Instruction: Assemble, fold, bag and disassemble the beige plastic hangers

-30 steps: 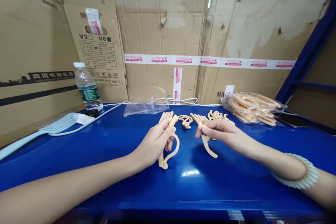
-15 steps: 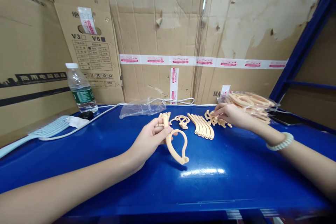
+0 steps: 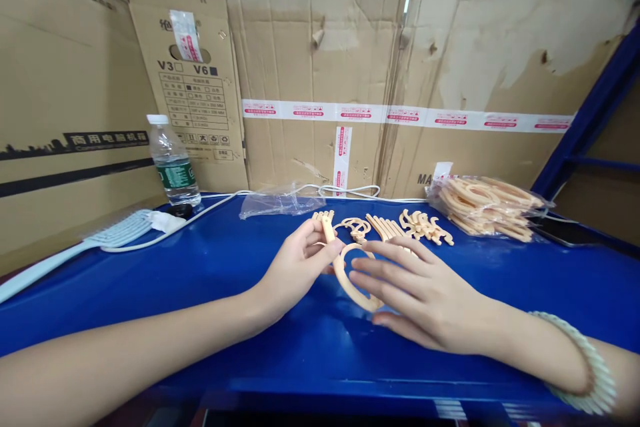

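My left hand [image 3: 305, 257] is closed around a beige looped plastic piece [image 3: 350, 287], its straight end sticking up past the fingers and its teardrop loop hanging toward me. Over the right part of that loop is my right hand [image 3: 425, 293], back toward me, fingers stretched out and apart. Its thumb and palm are hidden, and I cannot see whether the fingertips touch the loop. Behind the hands lie small beige hook-shaped pieces [image 3: 425, 225], a row of beige curved strips [image 3: 384, 225] partly covered by my right hand, and beige rings [image 3: 356, 227].
Clear bags of beige parts [image 3: 485, 203] sit at the back right, near a dark phone [image 3: 565, 232]. An empty plastic bag [image 3: 280, 203] and a white cable [image 3: 220, 203] lie along the cardboard wall [image 3: 310, 60]. A water bottle [image 3: 175, 170] and pale blue brush [image 3: 117, 233] are left.
My right hand has come from the small hook-shaped pieces at the back right to the loop, its fingers now spread. My left hand still holds the looped piece; the view has shifted slightly.
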Demonstrator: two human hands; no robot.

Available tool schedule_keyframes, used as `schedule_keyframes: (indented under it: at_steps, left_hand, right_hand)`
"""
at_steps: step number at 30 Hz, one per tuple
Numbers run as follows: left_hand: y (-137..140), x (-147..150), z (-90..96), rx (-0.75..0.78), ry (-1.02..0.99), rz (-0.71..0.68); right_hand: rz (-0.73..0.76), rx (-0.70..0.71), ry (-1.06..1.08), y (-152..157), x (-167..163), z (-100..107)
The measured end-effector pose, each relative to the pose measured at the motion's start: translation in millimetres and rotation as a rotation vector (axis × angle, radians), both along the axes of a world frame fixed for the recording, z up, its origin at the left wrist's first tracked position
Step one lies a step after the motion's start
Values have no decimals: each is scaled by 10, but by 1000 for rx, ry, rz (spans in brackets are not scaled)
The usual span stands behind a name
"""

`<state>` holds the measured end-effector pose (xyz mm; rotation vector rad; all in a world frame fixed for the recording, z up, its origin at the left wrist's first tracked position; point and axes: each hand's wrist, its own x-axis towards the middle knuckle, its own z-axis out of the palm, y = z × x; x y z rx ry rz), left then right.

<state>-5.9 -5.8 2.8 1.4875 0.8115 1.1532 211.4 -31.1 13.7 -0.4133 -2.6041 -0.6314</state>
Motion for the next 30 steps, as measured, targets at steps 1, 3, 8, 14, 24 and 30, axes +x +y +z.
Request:
schedule_keyframes:
  at_steps: [1, 3, 8, 14, 24, 30]
  left_hand:
    - [-9, -3, 9, 13, -2, -8]
    - [-25, -7, 29, 37, -2, -11]
    - [-23, -14, 4, 45, -8, 69]
    - [-3, -75, -77, 686, 459, 292]
    - [-160, -46, -104, 1037, 916, -113]
    - [-143, -44, -78, 1074, 970, -131]
  right_hand:
    - [-12, 47, -6, -3, -14, -34]
    - [-34, 94, 0, 39, 6, -84]
    - [-23, 165, 65, 91, 67, -66]
    - [-45, 54, 151, 23, 28, -33]
    - [-45, -32, 164, -15, -13, -129]
    - [-35, -319, 234, -36, -28, -101]
